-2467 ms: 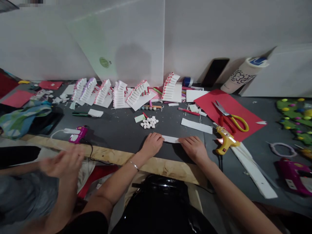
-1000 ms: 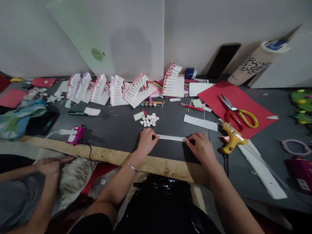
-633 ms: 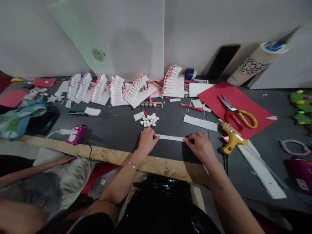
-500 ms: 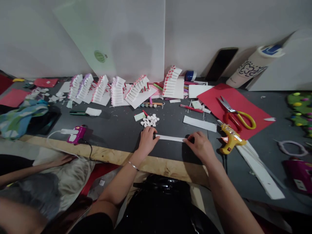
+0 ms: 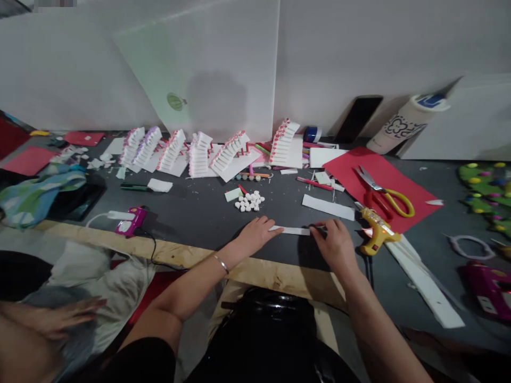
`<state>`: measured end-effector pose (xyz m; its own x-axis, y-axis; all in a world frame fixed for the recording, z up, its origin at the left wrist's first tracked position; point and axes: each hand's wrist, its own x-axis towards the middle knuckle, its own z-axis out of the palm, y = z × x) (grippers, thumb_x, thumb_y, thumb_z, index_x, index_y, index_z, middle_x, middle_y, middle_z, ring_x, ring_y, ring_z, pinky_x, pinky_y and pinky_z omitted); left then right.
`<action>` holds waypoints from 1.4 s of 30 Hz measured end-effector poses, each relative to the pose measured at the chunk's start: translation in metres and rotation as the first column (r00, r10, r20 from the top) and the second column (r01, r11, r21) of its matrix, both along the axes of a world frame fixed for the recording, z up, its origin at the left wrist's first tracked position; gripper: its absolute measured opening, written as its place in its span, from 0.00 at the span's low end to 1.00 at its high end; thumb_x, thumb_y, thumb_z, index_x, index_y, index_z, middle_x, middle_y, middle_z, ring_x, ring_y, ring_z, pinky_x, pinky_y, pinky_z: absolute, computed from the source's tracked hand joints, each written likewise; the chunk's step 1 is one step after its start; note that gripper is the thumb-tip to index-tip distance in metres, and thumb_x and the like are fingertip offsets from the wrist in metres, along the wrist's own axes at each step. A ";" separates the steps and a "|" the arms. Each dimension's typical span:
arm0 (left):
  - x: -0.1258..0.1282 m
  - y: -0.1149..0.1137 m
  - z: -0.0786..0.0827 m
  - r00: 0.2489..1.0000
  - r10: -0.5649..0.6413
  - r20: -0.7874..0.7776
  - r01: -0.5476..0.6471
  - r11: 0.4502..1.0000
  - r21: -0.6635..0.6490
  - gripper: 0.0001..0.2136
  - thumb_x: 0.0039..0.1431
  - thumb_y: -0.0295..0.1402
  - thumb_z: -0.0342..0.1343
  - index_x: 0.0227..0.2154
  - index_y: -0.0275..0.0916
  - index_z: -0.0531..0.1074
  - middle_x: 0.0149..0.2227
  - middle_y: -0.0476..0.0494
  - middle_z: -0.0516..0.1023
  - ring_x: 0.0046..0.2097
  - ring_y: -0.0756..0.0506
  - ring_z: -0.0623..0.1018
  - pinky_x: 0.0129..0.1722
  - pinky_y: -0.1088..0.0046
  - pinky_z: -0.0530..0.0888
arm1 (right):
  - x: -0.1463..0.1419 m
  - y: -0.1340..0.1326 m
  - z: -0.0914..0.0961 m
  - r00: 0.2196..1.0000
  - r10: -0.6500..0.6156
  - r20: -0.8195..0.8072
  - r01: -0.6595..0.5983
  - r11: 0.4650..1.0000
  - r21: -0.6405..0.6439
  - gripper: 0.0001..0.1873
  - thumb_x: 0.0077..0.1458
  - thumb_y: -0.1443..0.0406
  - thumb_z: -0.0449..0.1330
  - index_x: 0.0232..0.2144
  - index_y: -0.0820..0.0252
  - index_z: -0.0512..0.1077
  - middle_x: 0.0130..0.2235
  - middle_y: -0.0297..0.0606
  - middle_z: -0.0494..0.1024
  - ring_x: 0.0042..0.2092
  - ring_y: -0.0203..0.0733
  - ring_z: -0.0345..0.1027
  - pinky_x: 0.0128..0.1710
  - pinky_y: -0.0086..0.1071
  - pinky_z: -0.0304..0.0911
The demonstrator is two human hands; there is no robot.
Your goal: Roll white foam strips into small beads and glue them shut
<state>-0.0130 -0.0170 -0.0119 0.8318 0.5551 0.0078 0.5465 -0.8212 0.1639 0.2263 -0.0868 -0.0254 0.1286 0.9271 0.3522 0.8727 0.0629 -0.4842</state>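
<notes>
A narrow white paper strip lies on the dark grey table just beyond the wooden front edge. My left hand rests on the strip's left end, fingers pressed down on it. My right hand pinches the strip's right end with curled fingers. A small heap of white round pieces lies just beyond my left hand. A yellow glue gun lies right of my right hand, and a wider white strip lies just behind it.
Several white folded paper stairs stand along the back wall. Red paper carries yellow-handled scissors. A pink glue gun lies at left, another at right. Another person's hand is at lower left.
Both my hands have slid a little right along the strip, and the view has tilted down. The other person's hand at lower left has dropped lower.
</notes>
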 end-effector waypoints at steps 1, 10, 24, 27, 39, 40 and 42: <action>0.000 0.000 -0.001 1.000 -0.001 0.001 0.001 1.000 -0.006 0.18 0.65 0.24 0.50 0.55 0.48 0.68 0.43 0.43 0.73 0.43 0.45 0.70 0.41 0.69 0.66 | -0.010 -0.005 0.006 1.000 -0.004 0.024 0.003 0.999 0.042 0.14 0.64 0.58 0.51 0.38 0.59 0.72 0.38 0.48 0.76 0.41 0.50 0.69 0.42 0.43 0.65; 0.002 0.001 0.005 0.993 -0.022 -0.117 0.030 0.997 0.072 0.14 0.67 0.27 0.48 0.52 0.44 0.69 0.42 0.41 0.72 0.45 0.43 0.70 0.41 0.67 0.67 | -0.077 -0.035 0.003 0.932 0.247 0.264 -0.210 0.965 -0.159 0.30 0.64 0.59 0.52 0.64 0.68 0.59 0.63 0.54 0.66 0.65 0.55 0.57 0.64 0.51 0.49; -0.036 -0.004 0.000 0.981 0.185 0.059 -0.190 0.979 0.079 0.19 0.65 0.21 0.44 0.53 0.44 0.71 0.43 0.39 0.74 0.43 0.42 0.72 0.40 0.66 0.67 | -0.050 -0.051 -0.004 0.937 0.162 0.309 -0.109 0.977 -0.182 0.31 0.67 0.56 0.48 0.65 0.70 0.57 0.61 0.57 0.69 0.63 0.57 0.61 0.61 0.52 0.53; -0.036 -0.012 -0.002 0.956 0.238 0.174 -0.261 0.957 0.124 0.16 0.65 0.23 0.45 0.50 0.40 0.73 0.43 0.37 0.75 0.44 0.42 0.73 0.42 0.65 0.69 | -0.049 -0.049 -0.004 0.932 0.163 0.324 -0.109 0.978 -0.179 0.29 0.67 0.58 0.48 0.63 0.71 0.60 0.60 0.56 0.69 0.62 0.58 0.62 0.59 0.51 0.54; 0.017 -0.002 -0.001 0.996 -0.092 0.022 0.086 0.975 0.203 0.06 0.67 0.29 0.50 0.39 0.36 0.72 0.37 0.42 0.75 0.40 0.44 0.72 0.37 0.67 0.67 | -0.043 -0.037 0.002 0.902 0.150 0.405 -0.103 0.985 -0.136 0.18 0.65 0.68 0.50 0.54 0.65 0.71 0.55 0.51 0.76 0.54 0.52 0.69 0.52 0.43 0.57; 0.017 0.000 0.000 0.995 -0.096 -0.009 0.096 0.977 0.191 0.06 0.66 0.28 0.50 0.38 0.36 0.72 0.36 0.42 0.75 0.39 0.44 0.72 0.36 0.67 0.67 | -0.040 -0.034 0.003 0.893 0.165 0.418 -0.118 0.984 -0.135 0.17 0.64 0.69 0.50 0.52 0.65 0.72 0.54 0.50 0.77 0.53 0.51 0.70 0.51 0.42 0.57; 0.016 0.003 0.001 0.992 -0.107 -0.060 0.116 0.977 0.178 0.06 0.66 0.26 0.50 0.37 0.34 0.72 0.36 0.41 0.75 0.38 0.44 0.72 0.36 0.67 0.67 | -0.034 -0.027 0.006 0.867 0.217 0.449 -0.173 0.975 -0.138 0.16 0.64 0.71 0.51 0.49 0.65 0.74 0.51 0.49 0.79 0.48 0.49 0.71 0.49 0.40 0.57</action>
<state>0.0030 -0.0144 -0.0111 0.8903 0.4518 0.0564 0.4534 -0.8912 -0.0175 0.1925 -0.1134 -0.0196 -0.2134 0.9469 0.2405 0.9721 0.2303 -0.0443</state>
